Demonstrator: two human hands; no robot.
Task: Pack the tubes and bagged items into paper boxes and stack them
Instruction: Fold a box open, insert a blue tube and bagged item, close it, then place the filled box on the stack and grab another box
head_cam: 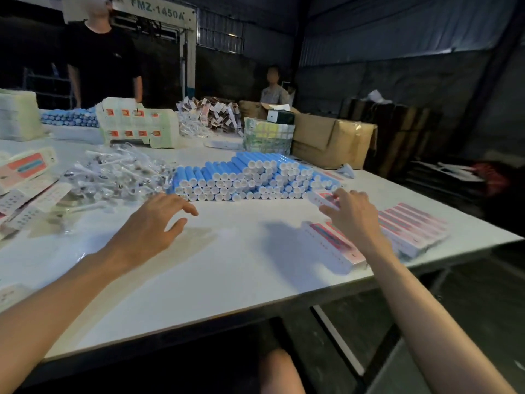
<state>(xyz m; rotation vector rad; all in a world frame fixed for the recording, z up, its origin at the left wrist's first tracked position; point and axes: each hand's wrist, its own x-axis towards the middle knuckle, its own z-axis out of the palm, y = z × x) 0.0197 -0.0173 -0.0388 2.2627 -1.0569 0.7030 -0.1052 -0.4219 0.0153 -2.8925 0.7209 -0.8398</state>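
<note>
The white worktop (227, 268) is spread across most of the frame, from lower left to the right edge. At its centre a broad stack of blue tubes (241, 177) is laid, white caps turned toward the camera. Left of that stack, and touching it, a loose heap of clear bagged items (113, 177) is piled. In the upper right of the worktop a brown carton (326, 137) is seen, and flat printed box blanks (25, 169) are scattered at the left edge. On the right, a row of pink-and-white paper boxes (414, 226) is lined up side by side, with one more long box (331, 247) set nearer the front edge.

The left grip (153, 223) is released: fingers are spread and nothing is held, and it is poised above bare worktop just in front of the tubes and near the bagged heap. The right grip (355, 214) is closed on the end of a single box (321, 199), pinched between thumb and fingers beside the stack's right end, though motion blur softens the detail.
</note>
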